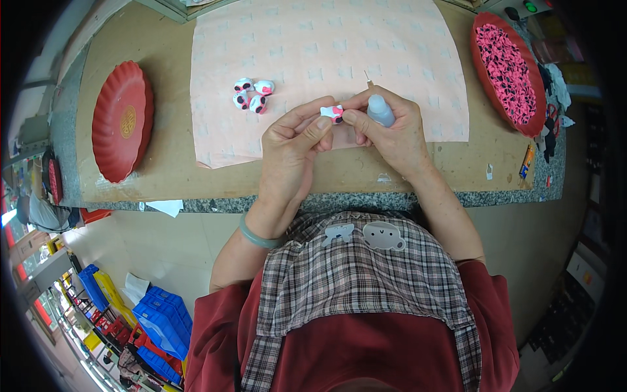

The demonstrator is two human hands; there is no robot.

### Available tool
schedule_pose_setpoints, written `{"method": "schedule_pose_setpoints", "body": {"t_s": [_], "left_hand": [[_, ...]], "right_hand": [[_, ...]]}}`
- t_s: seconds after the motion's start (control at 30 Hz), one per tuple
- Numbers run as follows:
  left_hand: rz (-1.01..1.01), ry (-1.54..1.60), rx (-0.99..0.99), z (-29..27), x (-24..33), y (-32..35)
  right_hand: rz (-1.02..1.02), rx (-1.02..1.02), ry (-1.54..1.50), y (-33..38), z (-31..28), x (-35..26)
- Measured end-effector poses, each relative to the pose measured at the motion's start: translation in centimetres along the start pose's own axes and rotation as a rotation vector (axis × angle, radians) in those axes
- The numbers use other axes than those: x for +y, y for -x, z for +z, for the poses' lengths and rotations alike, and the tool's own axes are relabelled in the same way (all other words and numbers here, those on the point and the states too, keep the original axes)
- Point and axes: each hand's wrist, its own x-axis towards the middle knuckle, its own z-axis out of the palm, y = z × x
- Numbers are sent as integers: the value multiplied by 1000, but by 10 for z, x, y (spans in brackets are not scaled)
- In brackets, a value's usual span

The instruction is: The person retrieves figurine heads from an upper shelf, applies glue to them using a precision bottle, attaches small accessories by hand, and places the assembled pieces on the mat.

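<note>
i see the left hand (294, 136), fingers pinched on the small white-and-pink figure (330, 112), long axis roughly nine-to-three; it lies at seven o'clock from the needle (367, 76). the right hand (400, 134) clamps its fingers round the bottle (380, 111).

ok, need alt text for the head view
A person's left hand pinches a small white, pink and black piece; the right hand, close beside it, holds a bottle. Four similar pieces lie on a pink sheet. Red dishes flank it, the right one holding pink-and-black bits.
</note>
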Motion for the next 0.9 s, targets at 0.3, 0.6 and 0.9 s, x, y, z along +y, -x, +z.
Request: {"method": "schedule_pose_setpoints", "body": {"t_s": [0.3, 0.6, 0.9], "left_hand": [[8, 17, -1, 1, -1, 1], [50, -40, 5, 5, -3, 2], [141, -239, -20, 16, 3, 9]], "right_hand": [[-55, 45, 30, 1, 4, 3], [-81, 73, 35, 1, 6, 7], [82, 68, -147, 0, -1, -1]]}}
